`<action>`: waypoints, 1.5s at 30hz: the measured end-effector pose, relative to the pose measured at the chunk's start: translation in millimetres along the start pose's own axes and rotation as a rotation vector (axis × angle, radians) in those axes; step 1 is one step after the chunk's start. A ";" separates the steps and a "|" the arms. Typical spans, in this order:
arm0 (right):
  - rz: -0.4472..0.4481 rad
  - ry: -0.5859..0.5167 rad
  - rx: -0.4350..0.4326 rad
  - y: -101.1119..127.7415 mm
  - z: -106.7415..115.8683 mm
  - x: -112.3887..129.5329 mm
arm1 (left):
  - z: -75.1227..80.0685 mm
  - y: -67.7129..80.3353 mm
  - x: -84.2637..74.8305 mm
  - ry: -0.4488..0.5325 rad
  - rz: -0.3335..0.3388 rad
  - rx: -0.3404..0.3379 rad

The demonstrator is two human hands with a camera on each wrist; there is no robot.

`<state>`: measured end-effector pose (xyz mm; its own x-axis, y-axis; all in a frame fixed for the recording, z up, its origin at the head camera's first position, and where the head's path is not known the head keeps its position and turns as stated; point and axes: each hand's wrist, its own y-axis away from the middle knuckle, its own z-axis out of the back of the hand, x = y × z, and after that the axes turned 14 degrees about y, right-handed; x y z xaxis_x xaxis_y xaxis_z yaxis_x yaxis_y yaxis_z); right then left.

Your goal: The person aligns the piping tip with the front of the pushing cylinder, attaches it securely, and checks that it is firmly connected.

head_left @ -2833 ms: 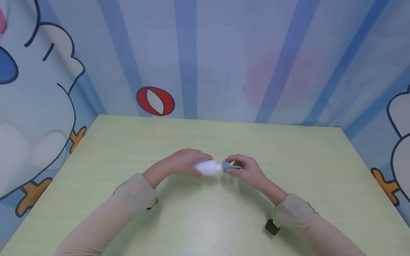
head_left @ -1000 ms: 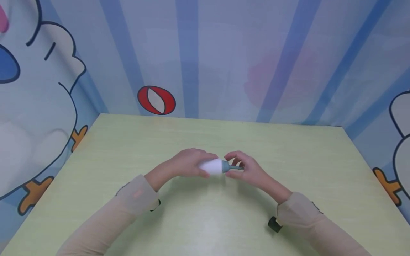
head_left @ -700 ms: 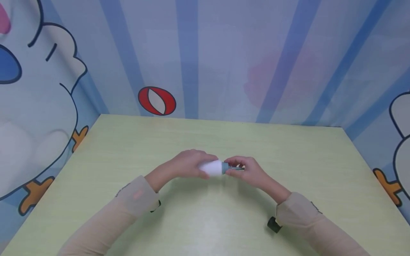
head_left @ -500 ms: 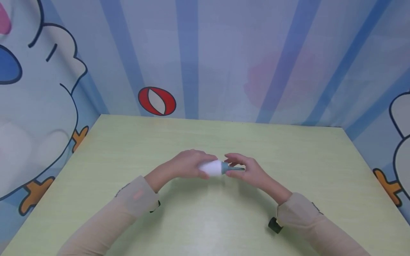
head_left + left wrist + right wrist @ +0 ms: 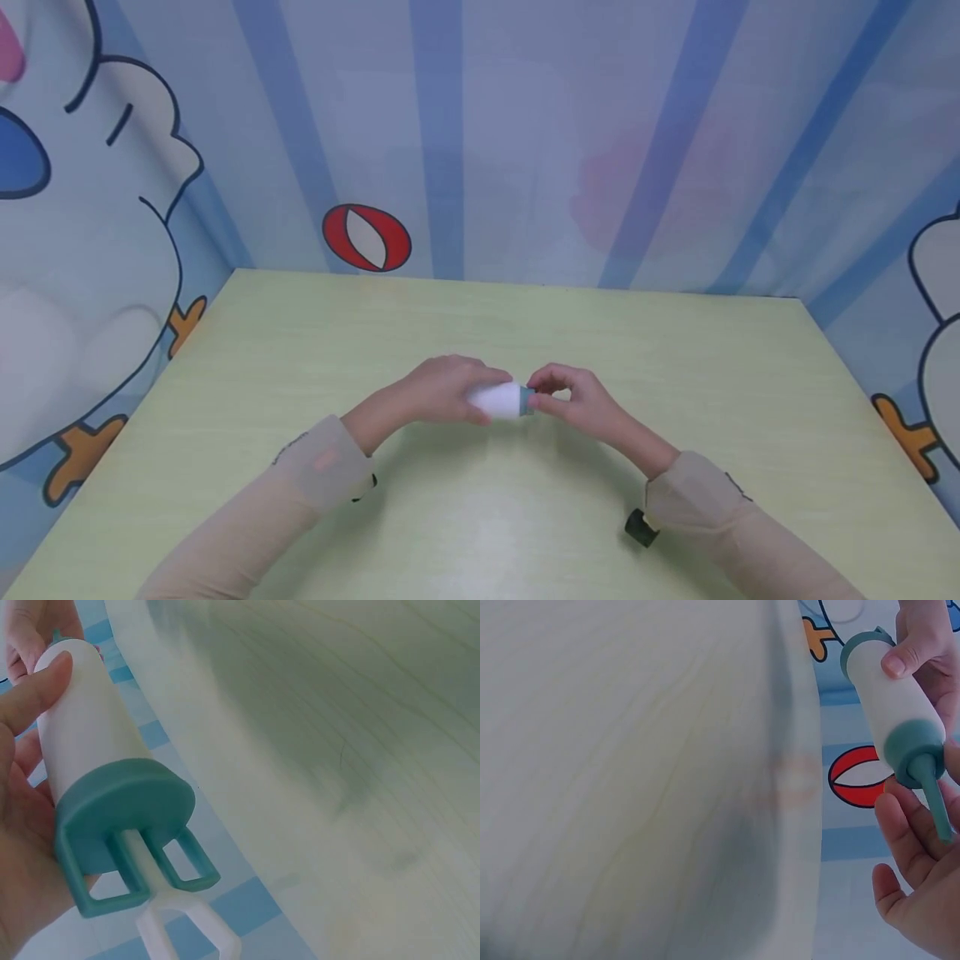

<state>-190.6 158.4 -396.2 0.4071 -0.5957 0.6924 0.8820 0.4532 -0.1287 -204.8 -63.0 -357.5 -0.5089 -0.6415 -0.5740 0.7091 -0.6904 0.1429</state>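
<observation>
My left hand [image 5: 444,392] grips the white barrel of an icing syringe [image 5: 498,401], held roughly level over the table. Thumb and fingers of my right hand [image 5: 581,402] pinch the teal nozzle cap [image 5: 527,401] on its right end. A long thin spout [image 5: 934,801] runs from that cap past the right palm in the right wrist view. At the barrel's other end, the left wrist view shows a teal end cap [image 5: 131,802] with two loop grips. Through it passes a white plunger [image 5: 166,900] with a forked handle, cut off by the frame.
Beneath both hands lies a pale green wooden table [image 5: 480,517]. A blue striped wall [image 5: 510,150] with a printed red and white ball [image 5: 367,237] rises along its back edge. Cartoon figures cover the side panels. A small black device [image 5: 641,528] hangs at the right cuff.
The nozzle cap was apart from the barrel in my right fingers; now it sits on the barrel's end. My right fingers have since loosened and closed on it again. Both hands dipped slightly.
</observation>
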 end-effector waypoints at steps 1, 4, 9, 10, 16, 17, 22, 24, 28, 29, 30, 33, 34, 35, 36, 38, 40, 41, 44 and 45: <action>-0.007 0.000 0.008 -0.3 0.1 -0.8 | 0.0 0.2 -0.2 -0.001 -0.002 0.000; -0.029 -0.004 0.027 -0.1 1.0 -1.5 | 0.3 0.4 -0.5 0.002 -0.006 0.000; 0.025 0.028 0.020 0.7 1.6 -0.7 | 0.1 -0.6 1.9 -0.012 -0.006 -0.009; 0.043 0.044 0.014 0.8 1.4 -0.3 | 0.0 -1.0 2.5 -0.014 -0.009 -0.012; 0.071 0.081 -0.007 0.9 -0.6 1.5 | -0.4 -3.7 3.8 -0.005 -0.033 -0.016; 0.060 0.075 -0.005 0.9 -0.6 1.5 | -0.5 -4.1 3.9 -0.007 -0.034 -0.014; 0.002 0.044 0.035 1.5 1.4 1.3 | -0.8 -4.0 4.0 -0.031 -0.037 -0.009; -0.004 0.051 0.043 1.6 2.3 0.4 | -0.6 -2.9 3.7 -0.030 -0.040 -0.008; 0.026 0.058 0.027 1.8 2.7 -0.7 | -0.3 -0.8 2.6 -0.020 -0.036 -0.006; 0.039 0.057 0.022 1.8 2.4 -0.9 | -0.2 -0.5 2.4 -0.018 -0.035 -0.007; 0.048 0.056 0.020 2.1 1.9 -0.3 | -0.3 -0.3 2.5 -0.013 -0.037 -0.008; 0.060 0.070 0.007 2.2 -0.3 0.3 | -0.5 -0.6 2.3 -0.009 -0.045 -0.009; 0.055 0.072 0.003 2.4 -0.6 1.2 | -0.6 -0.8 2.0 -0.006 -0.048 -0.010; 0.045 0.078 0.000 2.6 -0.8 1.7 | -0.5 -0.9 1.6 -0.006 -0.048 -0.010; 0.037 0.082 -0.005 2.8 -0.9 2.1 | -0.7 -1.1 1.2 -0.003 -0.048 -0.010; 0.020 0.075 -0.007 2.8 -0.6 2.4 | -1.4 -1.4 0.8 -0.009 -0.038 -0.009; 0.004 0.061 -0.004 2.9 -0.3 3.0 | -2.4 -1.2 1.0 -0.011 -0.028 -0.010; -0.001 0.055 -0.002 2.8 -0.4 2.7 | -2.8 -1.0 1.2 -0.015 -0.027 -0.010; -0.011 0.021 0.008 2.0 -1.2 1.3 | -4.0 -0.1 1.8 -0.019 -0.032 -0.013; -0.013 0.014 0.011 1.6 -1.7 0.3 | -4.1 0.3 1.9 -0.021 -0.037 -0.014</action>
<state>-188.7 157.9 -397.4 0.3986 -0.6107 0.6842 0.8847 0.4526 -0.1114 -203.6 -63.0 -361.9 -0.5452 -0.6226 -0.5613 0.6963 -0.7092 0.1102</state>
